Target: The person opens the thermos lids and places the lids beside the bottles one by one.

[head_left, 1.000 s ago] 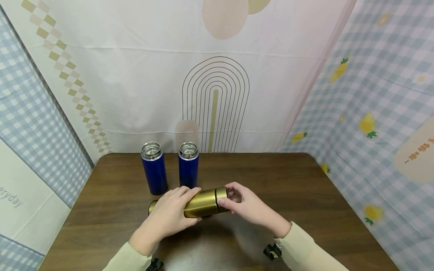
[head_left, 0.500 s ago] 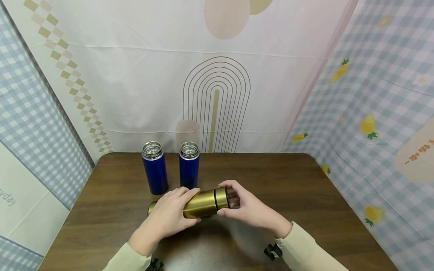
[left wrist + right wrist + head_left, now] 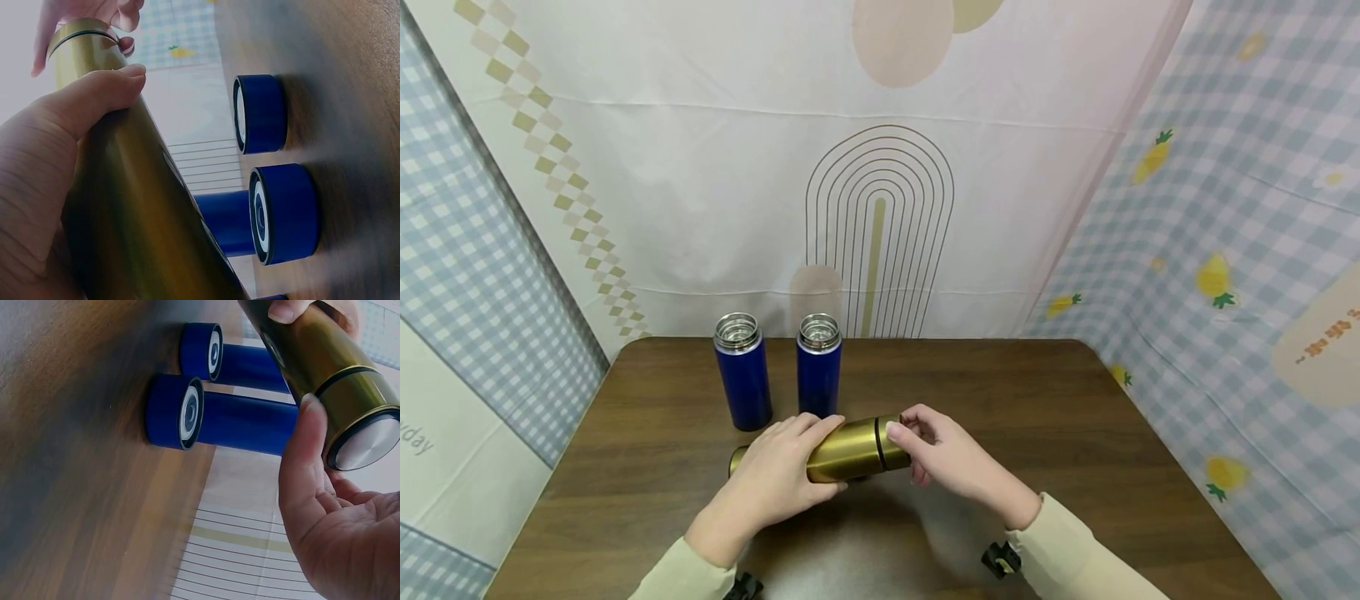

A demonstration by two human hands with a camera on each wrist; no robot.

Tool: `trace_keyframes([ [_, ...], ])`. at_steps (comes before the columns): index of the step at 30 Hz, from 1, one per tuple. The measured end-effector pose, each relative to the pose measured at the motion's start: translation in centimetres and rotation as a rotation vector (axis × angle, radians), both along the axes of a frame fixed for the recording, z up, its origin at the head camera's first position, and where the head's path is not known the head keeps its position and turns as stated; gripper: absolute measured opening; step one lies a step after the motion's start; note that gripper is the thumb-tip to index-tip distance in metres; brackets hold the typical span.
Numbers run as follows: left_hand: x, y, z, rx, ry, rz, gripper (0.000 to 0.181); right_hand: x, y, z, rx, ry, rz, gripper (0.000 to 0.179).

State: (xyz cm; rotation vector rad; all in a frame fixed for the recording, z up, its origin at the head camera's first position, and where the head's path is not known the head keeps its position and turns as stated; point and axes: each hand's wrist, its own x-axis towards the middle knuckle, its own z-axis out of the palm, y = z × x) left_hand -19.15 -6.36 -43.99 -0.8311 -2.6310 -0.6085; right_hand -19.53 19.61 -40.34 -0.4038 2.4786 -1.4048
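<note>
A gold thermos flask [image 3: 846, 452] lies nearly level over the near middle of the table, its capped end pointing right. My left hand [image 3: 778, 471] grips the body from above, thumb on the near side. At the other end, my right hand [image 3: 951, 454] holds the gold lid [image 3: 892, 454], with the thumb on its side and the fingers curled behind it. A dark ring marks the seam between lid and body. In the right wrist view the lid's flat silver top [image 3: 372, 442] faces the camera.
Two blue thermos bottles [image 3: 747, 387] [image 3: 817, 379] stand upright without lids behind the left hand, their steel mouths showing. Two blue lids [image 3: 265, 114] [image 3: 290, 212] rest on the wooden table [image 3: 1000, 392], hidden in the head view behind the flask and hands. Patterned curtains hang behind and beside.
The right hand loosens and spreads round the lid half a second ago, then closes again with its thumb higher on the lid. The left hand keeps its grip and place.
</note>
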Motion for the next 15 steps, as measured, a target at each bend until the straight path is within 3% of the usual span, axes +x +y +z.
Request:
trace_keyframes([
  [6, -0.04, -0.09, -0.02, -0.003, -0.001, 0.002, 0.077, 0.00, 0.25, -0.13, -0.056, -0.016, 0.047, 0.045],
  [15, -0.09, -0.31, -0.20, 0.000, -0.003, 0.010, 0.077, 0.10, 0.96, -0.14, -0.061, 0.144, 0.235, 0.063],
])
